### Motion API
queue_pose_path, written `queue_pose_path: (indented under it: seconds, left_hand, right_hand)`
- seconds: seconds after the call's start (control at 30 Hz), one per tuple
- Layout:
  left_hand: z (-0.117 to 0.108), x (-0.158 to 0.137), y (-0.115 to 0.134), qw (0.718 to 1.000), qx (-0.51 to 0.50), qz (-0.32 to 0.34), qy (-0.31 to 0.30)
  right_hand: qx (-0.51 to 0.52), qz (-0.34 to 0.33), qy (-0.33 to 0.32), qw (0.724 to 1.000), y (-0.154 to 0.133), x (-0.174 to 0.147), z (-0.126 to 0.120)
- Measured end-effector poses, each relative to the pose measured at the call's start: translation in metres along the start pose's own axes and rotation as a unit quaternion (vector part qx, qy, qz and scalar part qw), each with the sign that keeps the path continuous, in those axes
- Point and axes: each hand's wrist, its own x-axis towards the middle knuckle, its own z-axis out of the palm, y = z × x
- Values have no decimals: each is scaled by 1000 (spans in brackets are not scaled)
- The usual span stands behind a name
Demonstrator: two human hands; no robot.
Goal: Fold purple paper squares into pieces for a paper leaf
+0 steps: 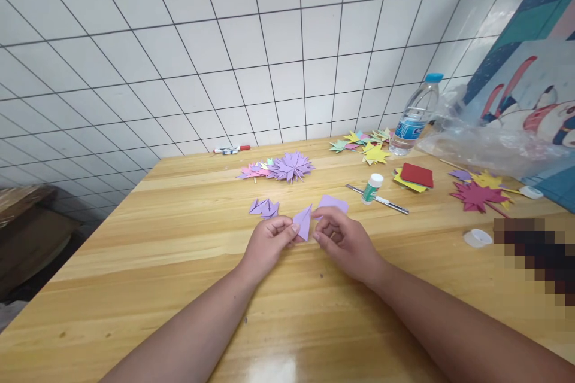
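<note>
Between thumb and fingers my left hand (273, 240) pinches a folded piece of purple paper (303, 224), shaped like a pointed triangle. Close on its right side is my right hand (344, 240), fingers curled with a gap between thumb and forefinger; the forefinger tip is near the paper's upper point. Behind the right hand lies a flat purple paper sheet (333, 202), partly hidden by it. Several folded purple pieces (265, 208) rest just beyond my left hand. Farther back sits a many-pointed purple paper flower (293, 166).
A glue stick (372, 188) stands beside a craft knife (386, 203). To the right are stacked red and yellow paper (417, 175), a crimson paper star (480, 195), a white cap (478, 238) and a water bottle (415, 116). Markers (232, 149) lie near the tiled wall.
</note>
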Motion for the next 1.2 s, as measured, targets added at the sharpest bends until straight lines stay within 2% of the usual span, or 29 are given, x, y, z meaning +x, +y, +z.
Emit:
queue_pose_path:
  seconds: [0.07,0.13,0.3,0.37,0.47,0.57,0.63,0.77,1.03,1.2]
  left_hand:
    - [-2,0,1,1000,-19,-2,-5]
    - [-2,1,1,999,-27,-7,-19]
    - [-1,0,0,999,-5,1,-54]
    - [1,-1,1,999,10,9,-47]
    - [6,-4,3,998,42,35,-17]
    - [10,-6,5,992,99,71,5]
    - [12,-8,5,989,124,84,3]
    - [12,-8,3,989,121,83,-16]
    - [11,-7,1,989,129,73,-26]
    - [13,-6,2,991,114,64,-21]
  right_hand:
    - [-51,-75,-29,995,-1,-1,-1]
    - [-86,-125,-30,988,-1,-1,-2]
    - [-100,-131,-1,986,-1,1,-2]
    - [-76,-107,4,991,-1,1,-2]
    - [4,-5,20,1000,-3,1,1]
    - [119,128,19,984,-4,2,4]
    - [161,180,17,970,-5,3,4]
    - [153,180,33,971,-4,4,4]
    - [58,144,68,986,1,2,7]
    - [59,123,77,988,1,1,8]
